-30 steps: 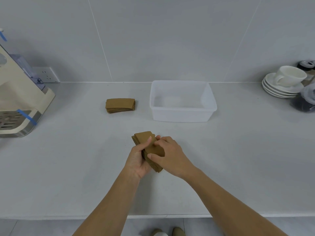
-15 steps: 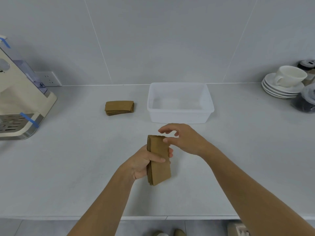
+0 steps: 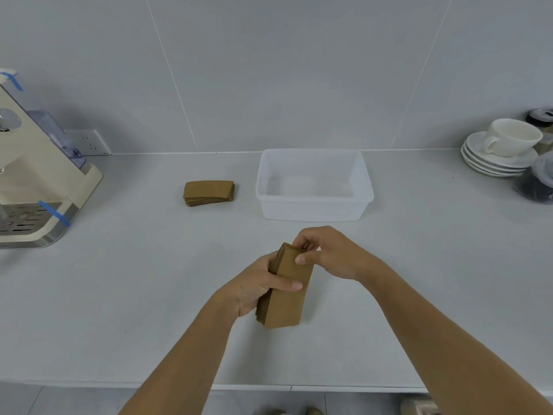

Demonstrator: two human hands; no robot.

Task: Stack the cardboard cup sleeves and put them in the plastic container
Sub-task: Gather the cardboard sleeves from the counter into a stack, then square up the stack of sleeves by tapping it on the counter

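Observation:
A stack of brown cardboard cup sleeves (image 3: 287, 301) stands on its long edge over the white counter, near the middle front. My left hand (image 3: 257, 286) grips it from the left, thumb across its front face. At the far top end of that stack my right hand (image 3: 332, 256) pinches it with thumb and fingers. A second, flat stack of sleeves (image 3: 208, 189) lies further back on the left. The clear plastic container (image 3: 314, 209) sits behind my hands, with nothing inside.
A cream coffee machine (image 3: 39, 178) with blue tape stands at the left edge. At the far right are stacked saucers with a white cup (image 3: 505, 145) and dark jars (image 3: 535, 181). A wall socket (image 3: 89, 142) sits behind the machine.
The stack was turned from lying slanted under both hands to standing lengthwise in my left hand. My right hand lifted off, then came down onto the stack's far end.

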